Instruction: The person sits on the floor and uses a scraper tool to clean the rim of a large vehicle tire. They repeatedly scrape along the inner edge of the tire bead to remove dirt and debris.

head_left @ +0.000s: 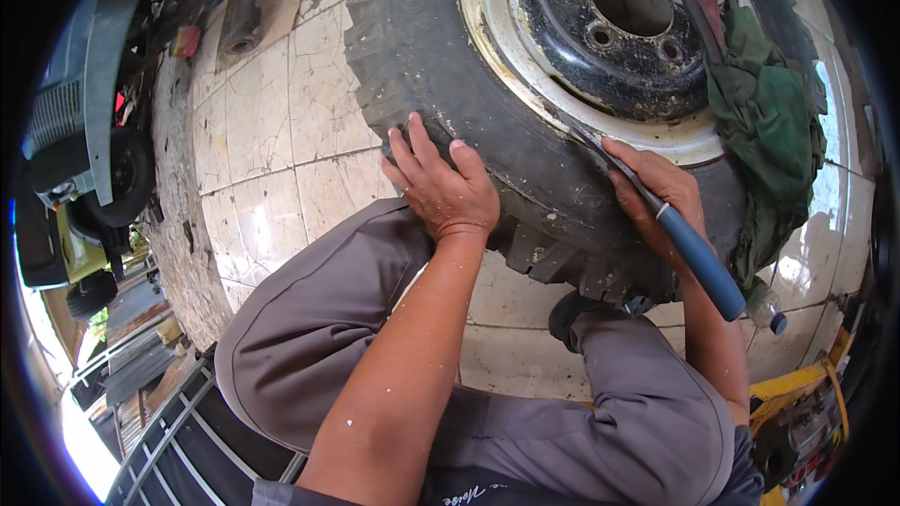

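Observation:
A large black tyre lies flat on the floor in front of me, round a rusty off-white rim with a black, bolt-holed centre. My left hand rests on the tyre's near-left sidewall, fingers spread and holding nothing. My right hand is closed round the narrow dark metal shaft of a blue-handled tool. The tool's thin end reaches the edge between rim and tyre; how far it goes in cannot be made out. Its handle points toward me, down and right.
A green cloth drapes over the tyre's right side, beside a dark curved strip across the rim. A plastic bottle lies on the tiled floor. Yellow-framed machinery stands lower right. At left are parked vehicles and metal railings.

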Demonstrator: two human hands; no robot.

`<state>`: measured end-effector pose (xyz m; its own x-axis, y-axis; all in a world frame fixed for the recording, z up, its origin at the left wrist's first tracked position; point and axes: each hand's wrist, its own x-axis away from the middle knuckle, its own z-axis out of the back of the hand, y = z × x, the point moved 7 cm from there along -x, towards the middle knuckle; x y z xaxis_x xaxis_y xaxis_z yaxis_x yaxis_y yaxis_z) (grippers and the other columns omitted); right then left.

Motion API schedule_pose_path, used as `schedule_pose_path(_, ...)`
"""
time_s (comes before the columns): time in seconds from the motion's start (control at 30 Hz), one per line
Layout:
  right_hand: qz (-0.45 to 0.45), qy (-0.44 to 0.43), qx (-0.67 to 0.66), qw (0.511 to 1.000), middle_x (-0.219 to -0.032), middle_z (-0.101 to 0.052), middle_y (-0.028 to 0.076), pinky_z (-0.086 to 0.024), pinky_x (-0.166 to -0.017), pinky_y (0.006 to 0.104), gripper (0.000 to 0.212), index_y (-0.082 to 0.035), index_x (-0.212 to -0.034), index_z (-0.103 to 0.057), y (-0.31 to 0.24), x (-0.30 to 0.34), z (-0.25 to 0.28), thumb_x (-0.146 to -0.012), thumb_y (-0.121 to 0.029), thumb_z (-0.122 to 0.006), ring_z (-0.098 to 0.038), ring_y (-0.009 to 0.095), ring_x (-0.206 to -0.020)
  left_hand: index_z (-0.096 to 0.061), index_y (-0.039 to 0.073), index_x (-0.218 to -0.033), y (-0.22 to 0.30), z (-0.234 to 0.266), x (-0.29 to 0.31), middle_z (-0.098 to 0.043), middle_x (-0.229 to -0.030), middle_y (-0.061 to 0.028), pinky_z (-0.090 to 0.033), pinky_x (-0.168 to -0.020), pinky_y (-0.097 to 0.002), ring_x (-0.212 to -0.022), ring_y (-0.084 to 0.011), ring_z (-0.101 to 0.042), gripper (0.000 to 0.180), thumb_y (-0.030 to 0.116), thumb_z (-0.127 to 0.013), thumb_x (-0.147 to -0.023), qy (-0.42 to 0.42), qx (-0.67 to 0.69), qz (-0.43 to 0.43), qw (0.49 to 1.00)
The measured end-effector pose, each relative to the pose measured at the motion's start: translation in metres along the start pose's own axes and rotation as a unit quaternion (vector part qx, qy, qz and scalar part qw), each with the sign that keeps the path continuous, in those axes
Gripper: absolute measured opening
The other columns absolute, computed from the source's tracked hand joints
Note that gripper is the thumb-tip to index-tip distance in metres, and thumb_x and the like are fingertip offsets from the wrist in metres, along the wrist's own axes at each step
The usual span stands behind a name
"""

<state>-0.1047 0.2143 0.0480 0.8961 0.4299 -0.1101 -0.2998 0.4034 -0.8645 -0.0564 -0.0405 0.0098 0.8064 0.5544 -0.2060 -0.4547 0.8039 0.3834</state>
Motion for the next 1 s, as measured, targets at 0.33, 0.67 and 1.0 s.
schedule_pose_path(0.33, 0.003, 0.019, 0.004, 1.000, -0.098, -0.073, 0.017, -0.055, -0.082, 0.0337, 0.040, -0.007, -0.129, -0.068, -0.0003, -0.0014, 0.0030, -0.090, -0.003, -0.071, -0.072, 0.028, -0.087, -0.036, 0.004, -0.154, -0.0065, -0.0041, -0.0006, -0.029, -0.156, -0.0313, -0.021, -0.118, -0.0619, -0.141, -0.0586, -0.022, 0.066, 0.034, -0.047, -0.096, -0.008, 0.005, 0.006, 1.000)
schedule_pose_path(0.67, -0.015, 0.008, -0.004, 1.000, -0.098, -0.073, 0.017, -0.054, -0.081, 0.0340, 0.039, -0.008, -0.129, -0.068, 0.0032, -0.0034, -0.0010, -0.090, -0.005, -0.071, -0.072, 0.029, -0.086, -0.036, 0.004, -0.154, -0.0071, -0.0034, -0.0006, -0.030, -0.157, -0.0307, -0.022, -0.117, -0.0622, -0.142, -0.0586, -0.022, 0.066, 0.034, -0.047, -0.095, -0.011, 0.007, 0.010, 1.000)
schedule_pose_path(1.0, -0.005, 0.019, 0.005, 1.000, -0.103, -0.073, 0.019, -0.055, -0.085, 0.0335, 0.039, -0.005, -0.128, -0.068, 0.0017, -0.0015, -0.0012, -0.089, -0.005, -0.071, -0.073, 0.030, -0.092, -0.036, -0.001, -0.151, -0.0017, 0.0001, -0.0003, -0.034, -0.153, -0.0324, -0.017, -0.119, -0.0588, -0.141, -0.0518, -0.028, 0.063, 0.030, -0.046, -0.097, -0.005, -0.010, 0.008, 1.000)
